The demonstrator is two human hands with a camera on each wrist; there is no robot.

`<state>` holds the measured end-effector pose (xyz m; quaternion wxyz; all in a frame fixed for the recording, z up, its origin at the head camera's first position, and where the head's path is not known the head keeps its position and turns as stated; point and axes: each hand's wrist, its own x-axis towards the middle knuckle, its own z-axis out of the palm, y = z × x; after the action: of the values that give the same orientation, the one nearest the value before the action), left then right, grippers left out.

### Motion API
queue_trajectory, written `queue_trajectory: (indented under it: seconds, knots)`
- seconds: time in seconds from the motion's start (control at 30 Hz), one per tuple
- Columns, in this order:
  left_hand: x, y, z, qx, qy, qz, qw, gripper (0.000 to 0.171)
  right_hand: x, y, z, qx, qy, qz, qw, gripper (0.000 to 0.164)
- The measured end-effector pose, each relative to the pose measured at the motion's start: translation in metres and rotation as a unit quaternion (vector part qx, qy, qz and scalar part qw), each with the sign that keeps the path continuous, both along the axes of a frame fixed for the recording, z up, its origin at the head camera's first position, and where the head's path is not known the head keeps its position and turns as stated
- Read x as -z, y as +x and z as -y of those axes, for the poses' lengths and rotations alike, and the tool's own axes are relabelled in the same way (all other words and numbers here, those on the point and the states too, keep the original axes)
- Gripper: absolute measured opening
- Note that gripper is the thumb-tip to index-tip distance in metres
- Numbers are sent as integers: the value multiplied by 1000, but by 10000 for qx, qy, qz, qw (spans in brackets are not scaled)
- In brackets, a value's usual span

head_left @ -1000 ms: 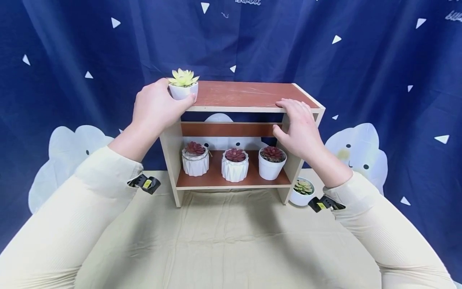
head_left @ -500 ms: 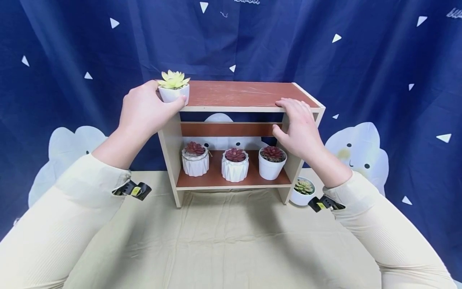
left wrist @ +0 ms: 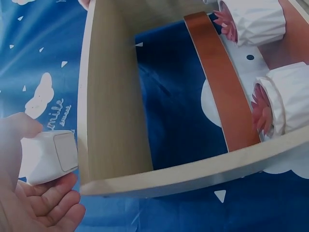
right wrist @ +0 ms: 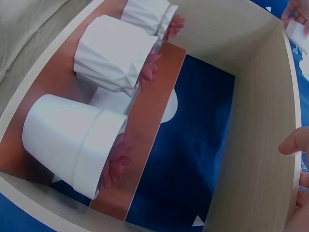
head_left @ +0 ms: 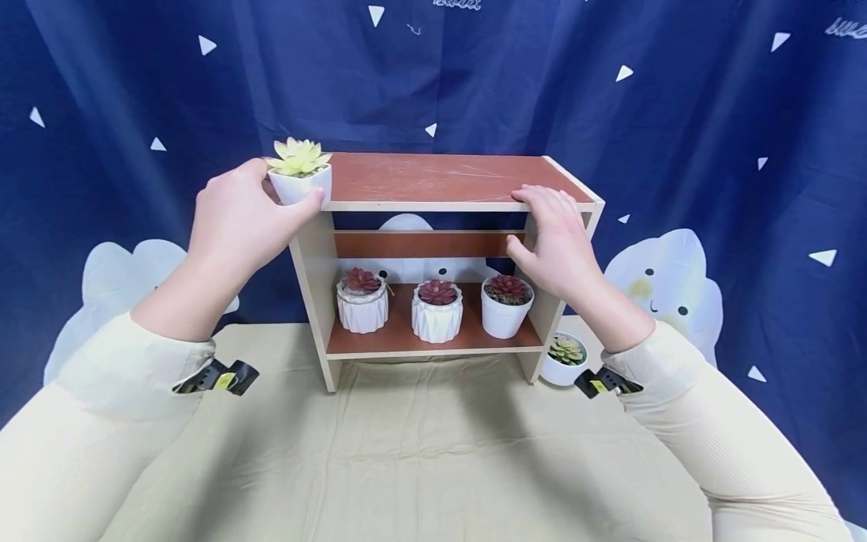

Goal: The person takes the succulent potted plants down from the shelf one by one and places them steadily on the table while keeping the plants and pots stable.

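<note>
My left hand grips a small white pot with a yellow-green succulent between thumb and fingers. It is at the left end of the shelf's reddish-brown top board, and the pot overlaps that corner in the head view. From the left wrist, the white pot shows its underside close beside the shelf's edge. My right hand rests with its fingertips on the front right of the top board, thumb apart below the edge, holding nothing.
On the lower board stand three white pots with red succulents: left, middle and right. Another potted green succulent sits on the beige cloth by the shelf's right side. A blue curtain hangs behind.
My left hand has moved left with the potted yellow-green succulent, from over the top board to its left end. My right hand has stayed on the board's front edge.
</note>
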<state>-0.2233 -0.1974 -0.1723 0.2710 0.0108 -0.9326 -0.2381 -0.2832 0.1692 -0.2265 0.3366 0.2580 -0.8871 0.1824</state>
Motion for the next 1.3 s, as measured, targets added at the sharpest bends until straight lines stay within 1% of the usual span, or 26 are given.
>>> queue_trajectory:
  seconds: [0.13, 0.3, 0.47, 0.73, 0.87, 0.97, 1.2, 1.3]
  knots:
    - [2, 7, 7, -30, -46, -113, 9999, 73, -1, 1, 0, -2, 6, -47, 10000, 56]
    - [4, 14, 14, -95, -45, -77, 9999, 73, -2, 2, 0, 6, -9, -43, 10000, 56]
    - [8, 18, 22, -148, -46, -63, 9999, 72, -1, 3, 1, -5, -32, -19, 10000, 56]
    - [16, 21, 32, -217, 17, 10, 9998, 77, 0, 3, 2, 6, -20, -10, 10000, 57]
    - [20, 23, 36, -254, 31, 4, 9997, 74, 1, 2, 2, 10, -18, -37, 10000, 57]
    - [23, 23, 39, -278, 31, -7, 9996, 73, 1, 1, 3, 13, -16, -46, 10000, 57]
    - [30, 22, 44, -284, 5, 56, 9996, 77, 2, 1, 2, -9, -8, -42, 10000, 57]
    - [34, 22, 47, -257, -26, 4, 9997, 75, 2, 0, 2, -7, -6, -69, 10000, 58]
